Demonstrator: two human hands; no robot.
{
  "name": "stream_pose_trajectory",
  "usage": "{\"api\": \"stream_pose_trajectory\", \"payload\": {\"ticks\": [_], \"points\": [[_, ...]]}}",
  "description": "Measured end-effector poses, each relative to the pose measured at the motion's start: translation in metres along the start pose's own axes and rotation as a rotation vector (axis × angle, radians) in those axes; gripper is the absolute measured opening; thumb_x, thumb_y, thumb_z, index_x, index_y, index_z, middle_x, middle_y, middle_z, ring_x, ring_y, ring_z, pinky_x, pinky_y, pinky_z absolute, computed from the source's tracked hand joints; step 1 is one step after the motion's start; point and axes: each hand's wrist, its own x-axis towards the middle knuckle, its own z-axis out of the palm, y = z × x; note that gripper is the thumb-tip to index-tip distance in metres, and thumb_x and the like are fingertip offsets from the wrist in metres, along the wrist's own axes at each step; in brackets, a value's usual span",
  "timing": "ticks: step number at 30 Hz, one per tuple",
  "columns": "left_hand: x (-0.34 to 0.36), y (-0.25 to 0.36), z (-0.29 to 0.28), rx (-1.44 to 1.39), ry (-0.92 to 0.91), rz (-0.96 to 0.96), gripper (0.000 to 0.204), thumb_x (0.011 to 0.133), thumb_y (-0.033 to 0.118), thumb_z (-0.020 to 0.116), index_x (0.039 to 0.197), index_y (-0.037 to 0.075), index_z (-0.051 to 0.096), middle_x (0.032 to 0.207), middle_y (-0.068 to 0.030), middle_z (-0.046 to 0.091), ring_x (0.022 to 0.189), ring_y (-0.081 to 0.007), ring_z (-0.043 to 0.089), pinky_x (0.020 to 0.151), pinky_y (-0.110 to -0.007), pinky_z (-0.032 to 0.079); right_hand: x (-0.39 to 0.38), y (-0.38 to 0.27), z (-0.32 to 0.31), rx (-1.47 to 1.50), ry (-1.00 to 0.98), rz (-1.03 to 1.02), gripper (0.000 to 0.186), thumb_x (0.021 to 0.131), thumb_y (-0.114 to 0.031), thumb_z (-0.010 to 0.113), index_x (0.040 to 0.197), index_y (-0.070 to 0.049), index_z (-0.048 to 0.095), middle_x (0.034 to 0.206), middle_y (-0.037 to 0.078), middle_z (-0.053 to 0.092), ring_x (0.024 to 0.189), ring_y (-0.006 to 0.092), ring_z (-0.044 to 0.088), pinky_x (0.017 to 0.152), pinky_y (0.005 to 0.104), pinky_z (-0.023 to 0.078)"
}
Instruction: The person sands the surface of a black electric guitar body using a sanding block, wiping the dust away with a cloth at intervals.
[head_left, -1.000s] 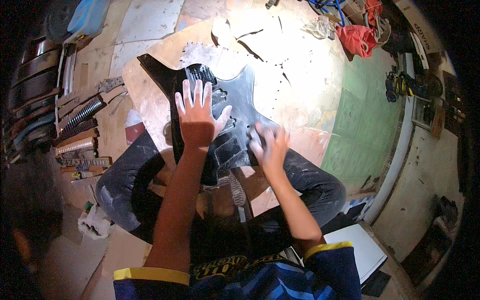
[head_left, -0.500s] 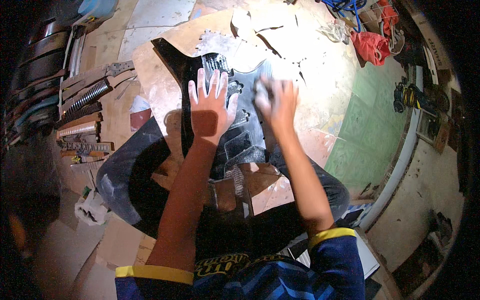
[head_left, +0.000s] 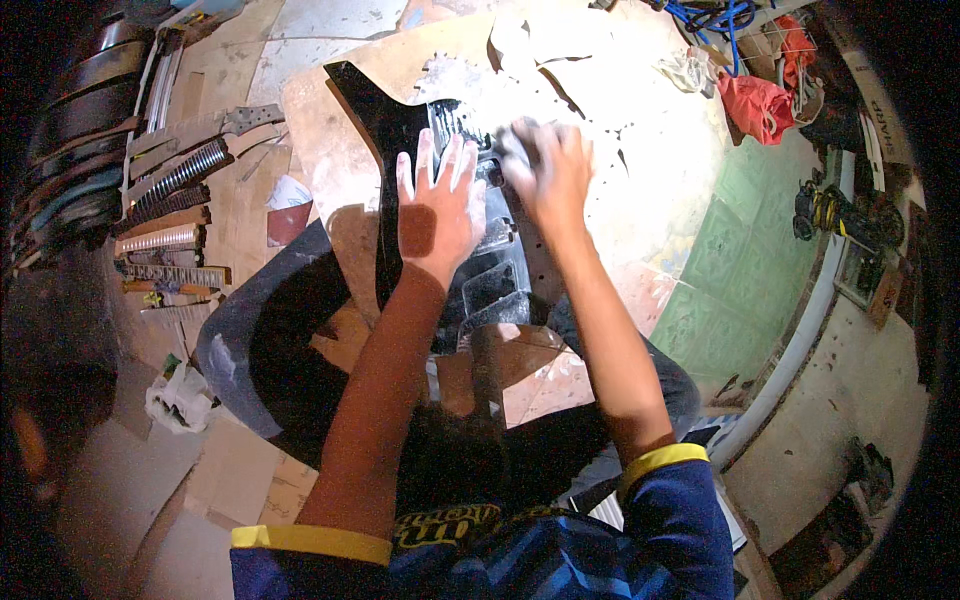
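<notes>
A black electric guitar body (head_left: 372, 108) lies over the board between my legs, with pickup and control cavities cut into its face. White dust streaks its surface. My left hand (head_left: 437, 215) is spread flat on it, fingers outstretched and powdered white. At the body's far right edge, my right hand (head_left: 560, 180) is closed around a small dark block (head_left: 524, 132), which looks like a sanding block. Motion blurs that hand and the block, and the body's edge beneath them is partly hidden.
A pale, dusty board (head_left: 640, 130) lies under the guitar body. To the left are several guitar necks (head_left: 190, 165) and a white plastic bag (head_left: 180, 397). A red bag (head_left: 755, 108), blue cable (head_left: 735, 20) and dark power tool (head_left: 840, 212) lie to the right.
My right hand has moved with the block slightly up and left along the body's edge. The view has shifted a little; my left hand stays flat on the body.
</notes>
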Motion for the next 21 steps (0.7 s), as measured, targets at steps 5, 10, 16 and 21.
{"api": "stream_pose_trajectory", "payload": {"ticks": [5,10,16,21], "points": [[-0.001,-0.002,0.006,-0.005,-0.004,-0.008,0.057,0.096,0.03,0.057,0.15,0.012,0.049,0.156,-0.01,0.046,0.152,-0.0369,0.029,0.123,-0.061,0.017,-0.072,0.021,-0.013,0.06,-0.075,-0.058,0.045,0.073,-0.021,0.082,0.117,-0.023,0.075,0.104,0.011,0.063,0.101,0.0344,0.057,0.089,0.047,0.047],[-0.003,-0.005,-0.01,0.011,-0.088,-0.015,0.061,0.096,0.028,0.055,0.153,0.008,0.043,0.161,-0.0127,0.038,0.154,-0.035,0.025,0.123,-0.061,0.015,-0.087,0.013,-0.019,0.072,-0.081,-0.064,0.045,0.071,-0.023,0.082,0.116,-0.023,0.075,0.101,0.009,0.063,0.099,0.0314,0.057,0.087,0.0472,0.046],[-0.003,-0.003,0.001,-0.069,0.001,-0.099,0.063,0.097,0.029,0.053,0.154,0.006,0.04,0.165,-0.0121,0.033,0.155,-0.0361,0.022,0.123,-0.061,0.014,0.013,-0.009,0.014,0.143,-0.062,-0.092,0.041,0.075,-0.021,0.078,0.116,-0.027,0.074,0.103,0.012,0.061,0.097,0.0354,0.057,0.088,0.0494,0.047],[-0.003,-0.003,-0.01,0.044,-0.062,-0.054,0.055,0.096,0.026,0.055,0.147,0.008,0.051,0.16,-0.0116,0.04,0.155,-0.0362,0.023,0.123,-0.062,0.014,-0.09,0.023,-0.019,0.11,-0.074,-0.162,0.045,0.072,-0.023,0.084,0.115,-0.024,0.075,0.1,0.008,0.064,0.092,0.0294,0.059,0.08,0.0438,0.045]]}}
